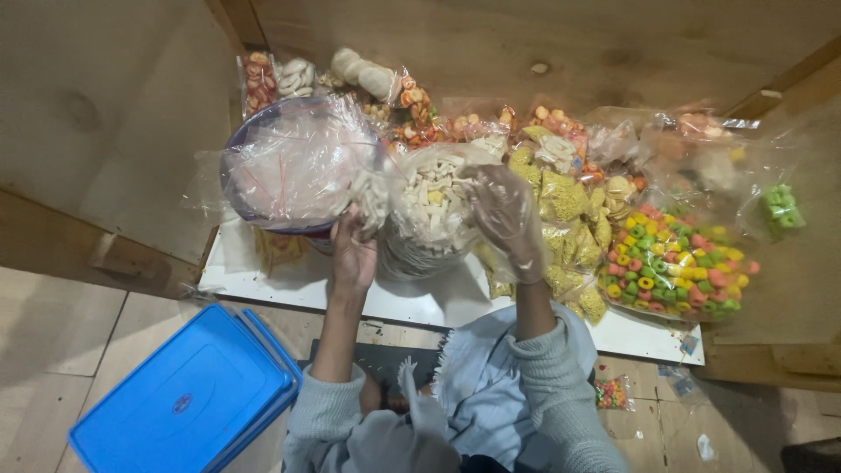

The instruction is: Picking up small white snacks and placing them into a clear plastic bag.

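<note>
Big clear bag of white stick snacks (pixel 431 206) sits mid-table, half full. Your left hand (pixel 353 250) grips its near-left edge. Your gloved right hand (pixel 506 219) holds its right side open. Ring snacks (pixel 674 263) wait at right.

snack bags (pixel 561 188) on table (pixel 420 302); lids (pixel 180 398) on floor, left

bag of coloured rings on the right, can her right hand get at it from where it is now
Probably yes, once freed. The right hand, in a clear glove, is gripping the bag of pale sticks. The bag of coloured rings lies just beyond it on the white board, with only the yellow snack bags between, lying low.
</note>
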